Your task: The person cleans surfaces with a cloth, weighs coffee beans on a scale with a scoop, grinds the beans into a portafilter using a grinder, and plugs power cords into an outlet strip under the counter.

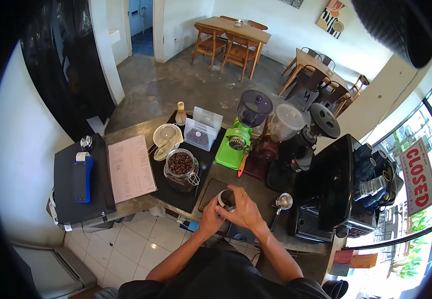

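Observation:
Both hands meet around a small round metal cup (227, 198) with dark contents, above the front edge of the counter. My left hand (210, 218) wraps its near left side. My right hand (244, 212) holds its right side, fingers curved over the rim. Under and behind the cup lies a dark flat tray (209, 191). To the left, a glass jar of coffee beans (180, 167) stands open on a black mat. A portafilter (284, 201) rests on the counter to the right of my right hand.
Behind stand a green grinder (234, 147), a dark red grinder (267, 149) and a black grinder (300, 149). A black espresso machine (325, 184) is at the right. At the left are a menu sheet (131, 169) and a blue card terminal (82, 179).

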{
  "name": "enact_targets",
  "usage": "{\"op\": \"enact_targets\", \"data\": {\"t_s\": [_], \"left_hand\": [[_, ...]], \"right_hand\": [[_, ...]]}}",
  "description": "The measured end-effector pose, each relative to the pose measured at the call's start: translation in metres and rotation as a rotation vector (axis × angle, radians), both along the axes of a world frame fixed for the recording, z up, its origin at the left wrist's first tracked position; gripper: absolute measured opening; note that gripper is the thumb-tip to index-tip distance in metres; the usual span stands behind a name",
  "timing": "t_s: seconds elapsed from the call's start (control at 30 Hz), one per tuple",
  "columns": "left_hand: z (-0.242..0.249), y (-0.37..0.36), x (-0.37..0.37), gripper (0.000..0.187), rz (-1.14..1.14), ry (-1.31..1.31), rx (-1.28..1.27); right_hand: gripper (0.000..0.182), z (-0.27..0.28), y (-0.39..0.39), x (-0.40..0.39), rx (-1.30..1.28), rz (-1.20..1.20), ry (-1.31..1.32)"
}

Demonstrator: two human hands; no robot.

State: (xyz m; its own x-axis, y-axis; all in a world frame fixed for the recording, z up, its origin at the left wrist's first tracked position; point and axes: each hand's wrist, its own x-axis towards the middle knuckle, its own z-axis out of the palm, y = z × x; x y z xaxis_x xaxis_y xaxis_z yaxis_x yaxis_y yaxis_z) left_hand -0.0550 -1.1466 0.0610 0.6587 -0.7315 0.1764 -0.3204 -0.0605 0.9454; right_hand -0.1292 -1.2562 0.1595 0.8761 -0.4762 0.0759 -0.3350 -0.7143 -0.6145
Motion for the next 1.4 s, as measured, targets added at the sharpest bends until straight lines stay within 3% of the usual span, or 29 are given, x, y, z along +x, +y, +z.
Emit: {"op": "enact_targets", "data": {"t_s": [0.03,0.1,0.2,0.27,0.4,0.47,0.53,0.57,0.63,0.73,0.83,0.93,1.07,1.17,1.3,1.4], "left_hand": [[0.016,0.000,-0.003,0.056,0.007,0.021,-0.056],[0.024,-0.007,-0.002,0.055,0.004,0.045,-0.115],[0.015,-0.011,-0.005,0.052,-0.040,0.067,-0.118],[0.019,-0.017,-0.004,0.053,-0.075,0.175,0.022],[0.043,-0.010,-0.003,0.054,-0.105,0.017,-0.131],[0.023,-0.015,-0.002,0.055,-0.139,0.022,-0.102],[0.018,-0.022,-0.001,0.051,-0.097,-0.025,-0.127],[0.022,-0.023,-0.003,0.051,-0.107,-0.016,-0.125],[0.040,-0.020,-0.001,0.044,-0.159,0.058,-0.002],[0.066,-0.011,0.000,0.037,-0.115,-0.015,-0.152],[0.026,-0.022,0.001,0.034,-0.126,0.157,-0.018],[0.027,-0.018,0.000,0.033,-0.154,0.072,-0.059],[0.046,-0.025,-0.004,0.034,-0.095,0.072,-0.209],[0.001,-0.035,-0.001,0.033,-0.157,0.032,-0.010],[0.055,-0.036,0.012,0.038,-0.217,0.105,-0.034],[0.066,-0.056,0.026,0.045,-0.098,-0.141,-0.257]], "right_hand": [[0.069,0.006,-0.002,-0.001,-0.005,-0.004,-0.001],[0.065,0.013,-0.006,-0.003,-0.097,0.121,-0.281],[0.059,-0.011,-0.014,-0.003,0.056,0.103,-0.198],[0.059,-0.012,-0.013,-0.010,0.066,0.094,-0.196],[0.057,0.015,-0.013,-0.015,0.092,0.112,-0.221],[0.055,0.009,-0.014,-0.012,0.049,0.054,-0.135],[0.049,0.016,-0.017,-0.004,-0.188,0.093,-0.227],[0.036,0.021,-0.013,0.000,-0.159,0.080,-0.282],[0.031,0.018,-0.008,-0.001,-0.150,0.054,-0.265],[0.024,0.014,-0.011,0.011,-0.198,0.041,-0.299],[0.018,-0.026,-0.008,0.009,-0.291,-0.038,-0.305],[0.018,-0.027,-0.004,0.004,-0.194,-0.059,-0.245],[0.019,0.010,-0.004,0.003,-0.328,-0.012,-0.372],[0.021,-0.046,-0.015,0.001,-0.210,-0.100,-0.195],[0.027,0.015,-0.008,0.000,-0.291,-0.078,-0.333],[0.044,0.046,-0.033,0.007,-0.182,-0.023,-0.493]]}}
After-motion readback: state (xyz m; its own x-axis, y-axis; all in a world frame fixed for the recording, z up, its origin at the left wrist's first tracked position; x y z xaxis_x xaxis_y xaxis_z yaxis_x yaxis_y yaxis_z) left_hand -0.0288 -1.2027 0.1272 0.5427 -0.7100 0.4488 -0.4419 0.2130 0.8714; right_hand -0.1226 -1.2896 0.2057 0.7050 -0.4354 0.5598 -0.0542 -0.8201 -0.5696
